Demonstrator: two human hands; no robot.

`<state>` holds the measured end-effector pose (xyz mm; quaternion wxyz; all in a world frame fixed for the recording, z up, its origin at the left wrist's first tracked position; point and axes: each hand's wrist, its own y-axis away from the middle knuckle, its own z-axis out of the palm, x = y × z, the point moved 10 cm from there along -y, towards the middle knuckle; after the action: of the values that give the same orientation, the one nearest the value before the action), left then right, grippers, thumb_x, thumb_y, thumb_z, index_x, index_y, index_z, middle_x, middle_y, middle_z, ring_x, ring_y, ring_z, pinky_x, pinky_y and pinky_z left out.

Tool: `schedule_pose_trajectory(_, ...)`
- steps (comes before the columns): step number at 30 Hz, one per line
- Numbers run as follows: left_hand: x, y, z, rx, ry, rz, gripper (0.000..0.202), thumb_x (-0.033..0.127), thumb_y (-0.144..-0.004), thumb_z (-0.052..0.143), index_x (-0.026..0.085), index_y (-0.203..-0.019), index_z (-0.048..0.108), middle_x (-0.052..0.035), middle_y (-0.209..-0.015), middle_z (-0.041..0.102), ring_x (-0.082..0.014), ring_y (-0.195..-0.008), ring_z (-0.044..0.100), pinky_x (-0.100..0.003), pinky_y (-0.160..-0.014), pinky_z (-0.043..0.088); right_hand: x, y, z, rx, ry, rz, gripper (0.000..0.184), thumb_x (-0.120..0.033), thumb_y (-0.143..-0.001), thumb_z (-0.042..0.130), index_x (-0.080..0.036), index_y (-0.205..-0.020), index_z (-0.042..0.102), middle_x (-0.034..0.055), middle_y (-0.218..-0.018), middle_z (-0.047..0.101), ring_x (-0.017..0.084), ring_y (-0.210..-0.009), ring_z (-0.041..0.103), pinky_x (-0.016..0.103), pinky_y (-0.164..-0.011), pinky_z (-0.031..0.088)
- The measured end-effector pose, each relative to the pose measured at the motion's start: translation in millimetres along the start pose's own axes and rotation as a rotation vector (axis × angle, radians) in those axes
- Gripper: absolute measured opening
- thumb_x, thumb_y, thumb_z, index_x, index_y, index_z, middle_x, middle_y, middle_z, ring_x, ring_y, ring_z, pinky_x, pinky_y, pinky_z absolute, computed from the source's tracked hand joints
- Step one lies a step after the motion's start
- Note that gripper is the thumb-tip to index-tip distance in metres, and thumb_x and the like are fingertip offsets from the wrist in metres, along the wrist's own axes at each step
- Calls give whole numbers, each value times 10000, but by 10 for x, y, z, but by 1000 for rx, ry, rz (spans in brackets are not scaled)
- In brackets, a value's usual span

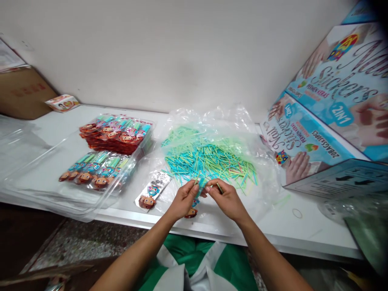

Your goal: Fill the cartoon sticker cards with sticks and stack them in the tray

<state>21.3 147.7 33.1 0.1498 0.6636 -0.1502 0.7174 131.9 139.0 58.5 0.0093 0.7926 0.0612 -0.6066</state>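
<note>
Slim straight blue-and-green sticks are pinched between nearly closed fingertips of the left hand and right hand, and are best kept parallel

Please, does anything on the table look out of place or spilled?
Perhaps a thin loop: it lies by itself on the table, right of the plastic, apart from the sticks. The sticks lie jumbled, but mostly on the plastic, so this hardly looks spilled.
</note>
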Motion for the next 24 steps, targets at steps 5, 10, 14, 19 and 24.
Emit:
schedule_pose_trajectory(5,40,44,-4,-30,36,-2,497,406,-825,515,181,-1265,462,-90,-993,622,-202,-912,583,-294,-786,430,-24,-6,-43,33,-64,6,140,-331,-816,552,-199,-845,585,-10,-666,601,130,-626,545,257,-623,424)
schedule_pose_trajectory(10,31,50,18,-85,127,7,603,314,-720,673,211,-1271,452,-101,-1149,563,-228,-1003,567,-320,-855,427,-79,14,-156,104,1,-24,137,-326,-804,569,-195,-831,598,-23,-647,557,101,-564,473,229,-551,377)
schedule_pose_trajectory(14,-101,48,6,-64,113,-45,490,316,-682,707,178,-1129,559,-84,-1018,604,-210,-912,585,-340,-816,470,-153,-8,-176,109,19,-36,146,-328,-805,569,-186,-817,599,-35,-614,487,87,-542,397,218,-513,324)
schedule_pose_trajectory(19,-24,122,-123,5,20,-64,302,393,-755,610,145,-920,657,-71,-932,588,-182,-832,572,-297,-668,525,-185,-32,-187,93,-5,-32,147,-335,-805,579,-189,-809,595,-46,-589,435,81,-533,355,212,-500,299)
schedule_pose_trajectory(24,613,265,-1028,285,-91,59,255,314,-691,692,155,-868,600,-22,-784,618,-142,-739,585,-267,-685,495,-81,-55,-357,183,-21,6,172,-358,-797,590,-188,-824,582,-52,-567,403,81,-516,346,212,-482,289)
